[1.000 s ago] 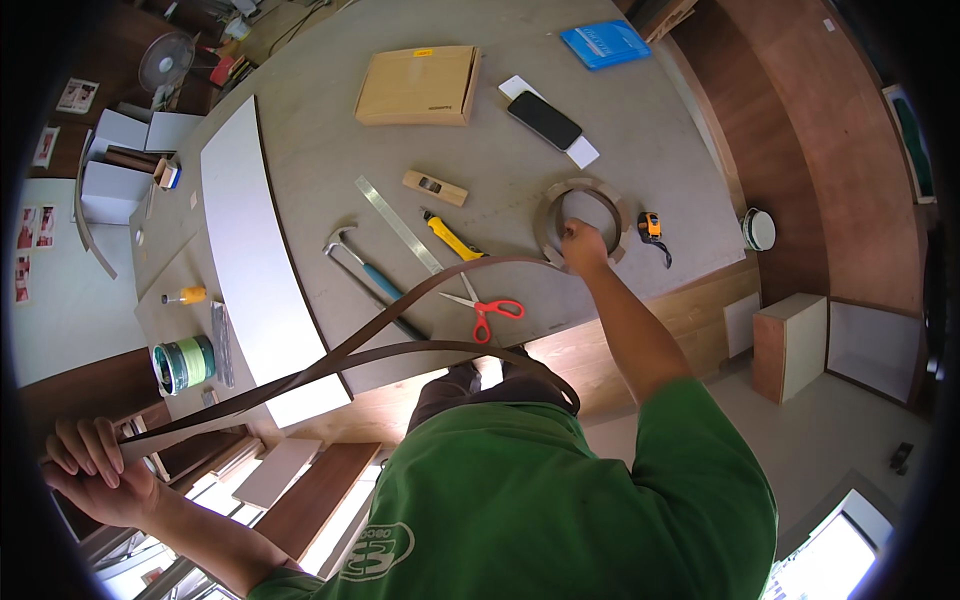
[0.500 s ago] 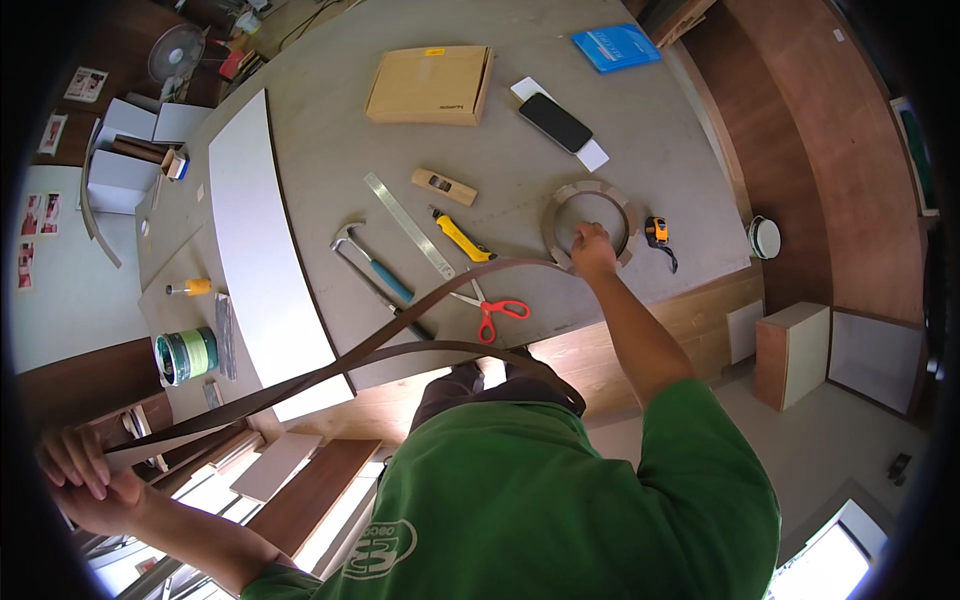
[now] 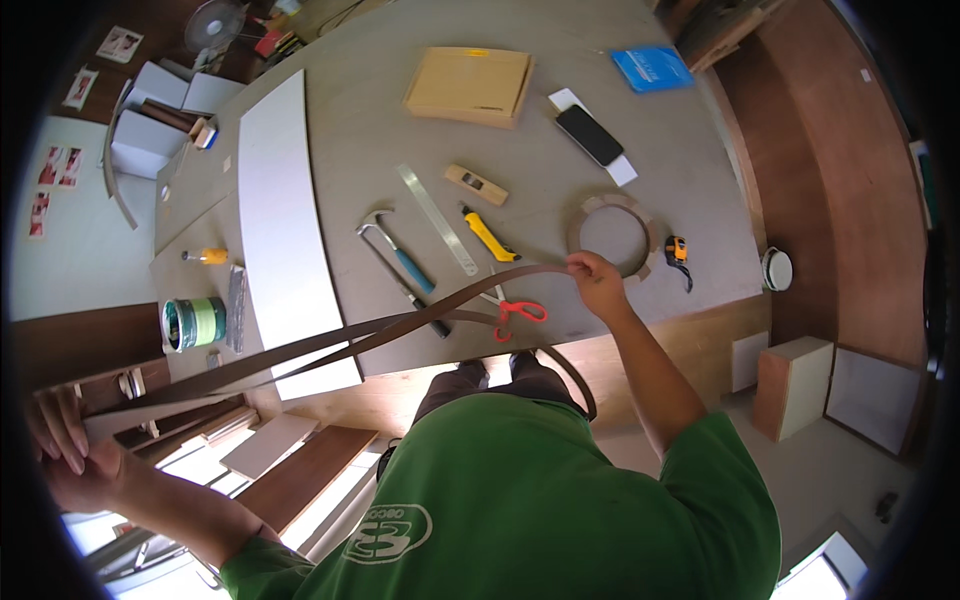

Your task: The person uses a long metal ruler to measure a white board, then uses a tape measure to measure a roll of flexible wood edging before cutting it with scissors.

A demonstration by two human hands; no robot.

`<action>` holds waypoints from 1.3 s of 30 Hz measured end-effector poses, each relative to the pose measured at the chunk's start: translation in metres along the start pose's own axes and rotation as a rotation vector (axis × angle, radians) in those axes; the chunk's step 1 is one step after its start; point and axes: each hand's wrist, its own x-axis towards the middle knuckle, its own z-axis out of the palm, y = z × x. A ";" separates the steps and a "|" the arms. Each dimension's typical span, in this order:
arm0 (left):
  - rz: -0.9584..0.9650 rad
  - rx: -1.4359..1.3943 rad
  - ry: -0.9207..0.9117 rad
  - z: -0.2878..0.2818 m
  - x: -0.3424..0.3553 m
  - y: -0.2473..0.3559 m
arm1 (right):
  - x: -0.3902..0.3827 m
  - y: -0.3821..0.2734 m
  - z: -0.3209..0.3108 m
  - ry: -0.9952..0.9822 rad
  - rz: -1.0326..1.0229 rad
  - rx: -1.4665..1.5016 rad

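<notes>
A long brown edge-banding strip stretches in loops between my two hands, above the workbench and the white board. At the far left, my left hand is closed round the gathered strip lengths. My right hand pinches the strip at the near-left edge of a flat banding roll lying on the bench. One loop hangs down past the bench edge by my legs. Red-handled scissors lie partly under the strip. Close by are a yellow utility knife and an orange-and-black tape measure.
On the bench lie a claw hammer, metal ruler, small wooden plane, cardboard box, phone and blue packet. Leftward stand a green-labelled tin and an orange bottle.
My right hand has moved from the roll toward me and slightly left, keeping the strip. The strip's loops have shifted across the scissors. The whole view has swung slightly.
</notes>
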 end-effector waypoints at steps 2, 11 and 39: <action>0.060 0.065 0.038 0.002 -0.011 -0.001 | 0.007 -0.004 0.008 -0.064 -0.016 0.028; -0.222 -0.007 0.060 0.089 -0.052 -0.154 | 0.019 -0.273 0.011 -0.483 -0.049 0.549; -0.723 -0.085 -0.064 0.120 -0.113 -0.185 | 0.019 -0.395 0.053 -0.786 -0.137 0.815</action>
